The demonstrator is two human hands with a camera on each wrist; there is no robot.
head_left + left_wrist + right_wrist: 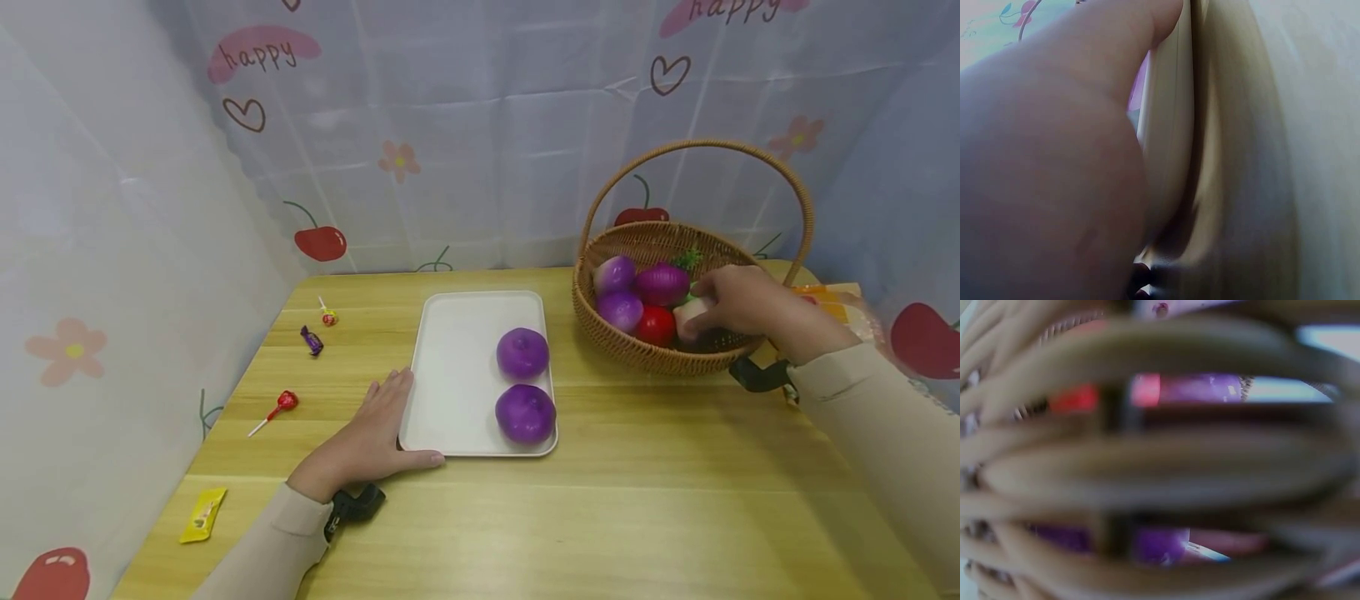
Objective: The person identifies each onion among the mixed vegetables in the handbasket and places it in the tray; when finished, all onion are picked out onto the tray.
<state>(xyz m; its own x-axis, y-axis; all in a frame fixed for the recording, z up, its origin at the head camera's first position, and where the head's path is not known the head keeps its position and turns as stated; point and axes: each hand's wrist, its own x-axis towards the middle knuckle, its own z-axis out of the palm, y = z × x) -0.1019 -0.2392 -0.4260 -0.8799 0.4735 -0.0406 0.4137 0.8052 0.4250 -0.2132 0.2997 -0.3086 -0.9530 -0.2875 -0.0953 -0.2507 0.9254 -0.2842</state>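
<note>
My right hand [738, 307] hides most of the pale vegetable [688, 317]; the basket [1160, 462] weave blurs my right wrist view.

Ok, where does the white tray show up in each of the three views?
Head: the white tray lies mid-table, two purple onions at its right side, the left hand flat against its near-left corner.
Left wrist: the tray's rim runs up the middle, beside the hand.
Right wrist: not in it; only blurred wicker basket.
Shared landmark: the left hand at the tray's edge.
</note>
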